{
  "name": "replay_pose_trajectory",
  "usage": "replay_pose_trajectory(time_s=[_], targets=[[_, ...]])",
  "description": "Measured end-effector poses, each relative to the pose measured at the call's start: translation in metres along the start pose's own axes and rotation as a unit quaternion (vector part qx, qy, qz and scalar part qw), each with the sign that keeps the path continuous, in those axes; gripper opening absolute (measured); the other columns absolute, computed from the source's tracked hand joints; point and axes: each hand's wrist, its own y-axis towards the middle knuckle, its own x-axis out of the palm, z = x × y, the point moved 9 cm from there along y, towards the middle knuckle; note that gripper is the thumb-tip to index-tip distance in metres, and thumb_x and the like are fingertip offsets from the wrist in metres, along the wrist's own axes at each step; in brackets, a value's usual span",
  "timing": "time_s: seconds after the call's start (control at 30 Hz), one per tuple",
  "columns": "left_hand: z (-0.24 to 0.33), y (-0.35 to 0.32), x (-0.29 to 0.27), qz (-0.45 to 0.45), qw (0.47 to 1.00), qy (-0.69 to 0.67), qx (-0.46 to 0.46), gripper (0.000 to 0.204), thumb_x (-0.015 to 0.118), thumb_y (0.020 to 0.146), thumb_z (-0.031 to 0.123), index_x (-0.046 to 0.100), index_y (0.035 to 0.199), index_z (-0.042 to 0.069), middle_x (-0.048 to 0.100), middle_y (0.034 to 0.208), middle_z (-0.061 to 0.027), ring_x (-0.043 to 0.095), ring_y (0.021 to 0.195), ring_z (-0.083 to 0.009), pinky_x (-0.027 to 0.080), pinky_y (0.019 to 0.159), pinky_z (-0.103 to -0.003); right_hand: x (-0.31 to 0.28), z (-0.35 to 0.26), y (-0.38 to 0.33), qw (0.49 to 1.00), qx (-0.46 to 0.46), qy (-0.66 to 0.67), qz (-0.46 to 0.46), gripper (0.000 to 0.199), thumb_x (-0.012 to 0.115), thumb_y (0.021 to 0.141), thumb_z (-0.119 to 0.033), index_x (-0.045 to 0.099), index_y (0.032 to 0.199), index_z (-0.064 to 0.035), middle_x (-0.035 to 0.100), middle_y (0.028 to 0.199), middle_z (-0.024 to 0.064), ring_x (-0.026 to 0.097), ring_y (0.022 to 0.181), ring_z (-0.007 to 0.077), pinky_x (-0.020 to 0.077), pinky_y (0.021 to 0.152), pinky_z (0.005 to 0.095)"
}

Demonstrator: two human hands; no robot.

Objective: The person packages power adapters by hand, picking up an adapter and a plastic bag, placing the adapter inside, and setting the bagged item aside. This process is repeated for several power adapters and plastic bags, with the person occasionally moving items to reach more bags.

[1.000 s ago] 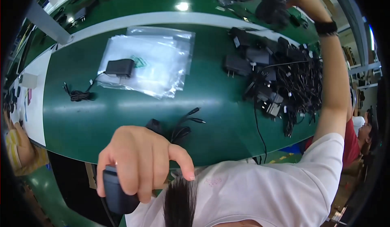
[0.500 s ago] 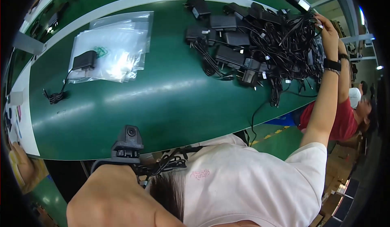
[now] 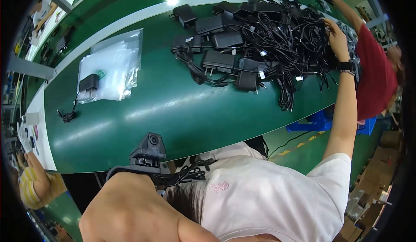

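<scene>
A large heap of black power adapters [image 3: 216, 60] with bundled cables [image 3: 277, 47] covers the right part of the green table [image 3: 173, 116]. At the heap's right edge, my right hand [image 3: 339, 40] has its fingers curled on the cables; their tips are partly lost among the cords. My left hand [image 3: 130, 211] is close at the lower left, bent back, its fingers out of sight. A small camera on a strap [image 3: 148, 149] sits at that wrist. Farther left, a single adapter [image 3: 89, 83] lies on a stack of clear plastic bags [image 3: 115, 71], its cable coiled beside it.
A co-worker in a red shirt [image 3: 375, 75] is at the right, one arm stretched over the table. Another person in yellow stripes [image 3: 37, 181] works at the left. A blue stool [image 3: 314, 123] and cardboard boxes [image 3: 375, 168] stand beyond the table at the right.
The heap of adapters has shifted left across the table, with my right hand at its right edge. The co-worker's arm has swung away from my hand toward the far side.
</scene>
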Motion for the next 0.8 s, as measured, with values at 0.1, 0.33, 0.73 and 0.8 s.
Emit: replay_pose_trajectory(time_s=[0.1,0.33,0.73,0.8], targets=[[-0.015,0.005,0.001,0.017,1.0,0.003,0.0,0.019,0.05,0.079,-0.001,0.055,0.061,0.004,0.042,0.048,-0.0015,0.039,0.043,-0.0125,0.039,0.091,-0.048,0.018,-0.016,-0.011,0.992,-0.033,0.122,-0.024,0.05,0.043,0.079,0.01,0.047,0.124,-0.0103,0.057,0.115,0.0124,0.053,0.11,0.0206,0.0395,0.091,0.0275],[-0.042,0.024,-0.011,0.039,0.999,-0.008,-0.021,0.019,0.049,0.079,-0.001,0.055,0.062,0.004,0.043,0.048,-0.0013,0.04,0.044,-0.0126,0.039,0.092,-0.047,0.006,-0.004,-0.038,0.996,-0.065,-0.002,-0.054,0.056,0.052,0.075,0.0,0.041,0.13,-0.0076,0.051,0.124,0.0148,0.047,0.116,0.0249,0.0353,0.097,0.0304],[-0.056,0.024,-0.018,-0.033,0.99,-0.133,-0.042,0.012,0.047,0.078,0.0,0.054,0.076,-0.01,0.056,0.064,-0.0299,0.052,0.052,-0.033,0.042,0.082,-0.055,-0.05,-0.039,-0.095,0.97,0.022,0.231,0.068,0.042,0.057,0.085,-0.012,0.047,0.126,-0.004,0.049,0.127,0.0065,0.047,0.113,0.0179,0.0358,0.096,0.0305],[-0.052,0.024,-0.027,-0.033,0.991,-0.133,-0.002,0.013,0.046,0.078,0.0,0.054,0.075,-0.01,0.057,0.063,-0.0286,0.052,0.049,-0.0315,0.045,0.076,-0.051,-0.087,-0.159,-0.106,0.984,-0.135,0.092,0.065,0.04,0.058,0.082,-0.008,0.051,0.121,-0.0007,0.054,0.12,0.0116,0.051,0.108,0.0205,0.0371,0.094,0.0293]])
